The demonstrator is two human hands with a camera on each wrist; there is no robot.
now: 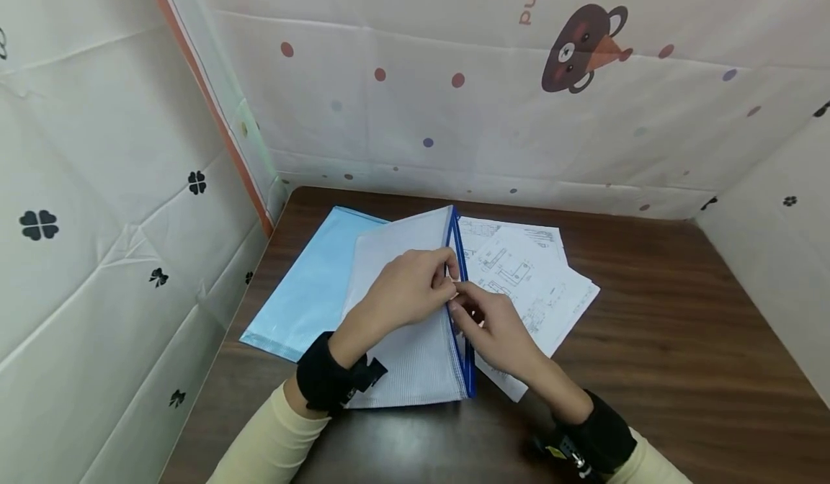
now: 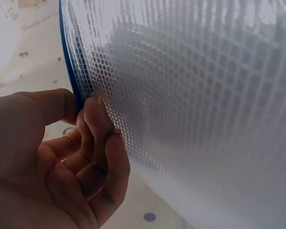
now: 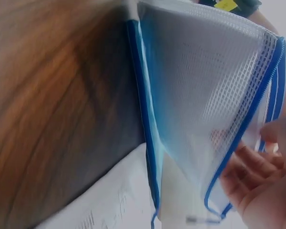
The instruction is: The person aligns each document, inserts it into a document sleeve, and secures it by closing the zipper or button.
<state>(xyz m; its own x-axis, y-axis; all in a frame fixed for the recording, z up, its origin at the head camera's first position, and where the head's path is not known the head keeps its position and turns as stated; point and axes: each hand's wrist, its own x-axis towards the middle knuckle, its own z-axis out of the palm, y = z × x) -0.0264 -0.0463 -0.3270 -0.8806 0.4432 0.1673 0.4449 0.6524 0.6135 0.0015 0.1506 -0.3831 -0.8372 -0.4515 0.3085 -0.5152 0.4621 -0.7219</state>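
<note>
A translucent mesh zip pouch (image 1: 402, 358) with blue zipper edges lies in front of me, its mouth gaping on the right side. My left hand (image 1: 410, 286) reaches over the pouch and pinches its zipper edge between thumb and curled fingers. Close up, the left hand (image 2: 86, 152) grips the gridded plastic beside the blue strip (image 2: 69, 57). My right hand (image 1: 496, 325) meets the left fingertips at the mouth, its thumb and forefinger at the blue edge. In the right wrist view, the right hand (image 3: 267, 186) curls its fingers at the zipper edge (image 3: 248, 117).
A light blue plastic folder (image 1: 301, 282) lies partly under the pouch on the left. Several paper sheets with technical drawings (image 1: 545, 297) are spread to the right, partly beneath the pouch. The brown wooden table (image 1: 681, 340) is bordered by patterned white cloth walls (image 1: 363, 124).
</note>
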